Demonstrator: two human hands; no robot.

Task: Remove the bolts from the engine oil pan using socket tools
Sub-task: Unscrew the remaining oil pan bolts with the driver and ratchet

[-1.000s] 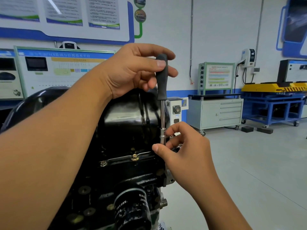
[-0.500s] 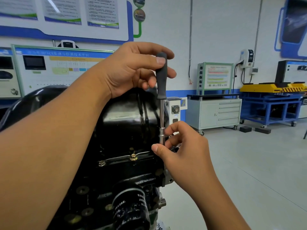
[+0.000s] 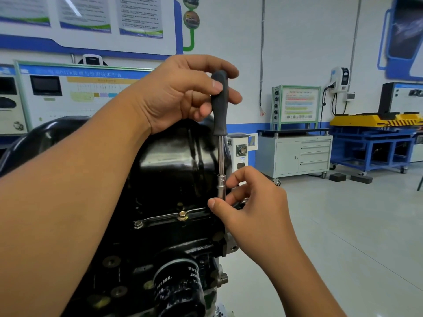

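A glossy black oil pan [image 3: 174,161] sits on top of the upturned engine block [image 3: 146,252]. A socket driver stands upright at the pan's right edge, and my left hand [image 3: 180,94] grips its black handle [image 3: 219,104] with thumb and fingers. The steel socket [image 3: 221,187] at the shaft's lower end is pinched by my right hand [image 3: 251,209] between thumb and fingers. That hand hides the bolt under the socket. Two bolts [image 3: 182,216] show on the pan's front flange, the second being a bolt [image 3: 138,224] further left.
A black oil filter [image 3: 180,287] sticks out low on the block. Behind stand a white drawer cabinet [image 3: 304,156] on castors, a blue and yellow bench [image 3: 375,138], and training panels [image 3: 75,92] along the wall. Grey floor [image 3: 343,225] opens to the right.
Both hands keep their hold on the driver and socket. The whole scene sits marginally lower and more to the left in view; no clear turn of the tool shows.
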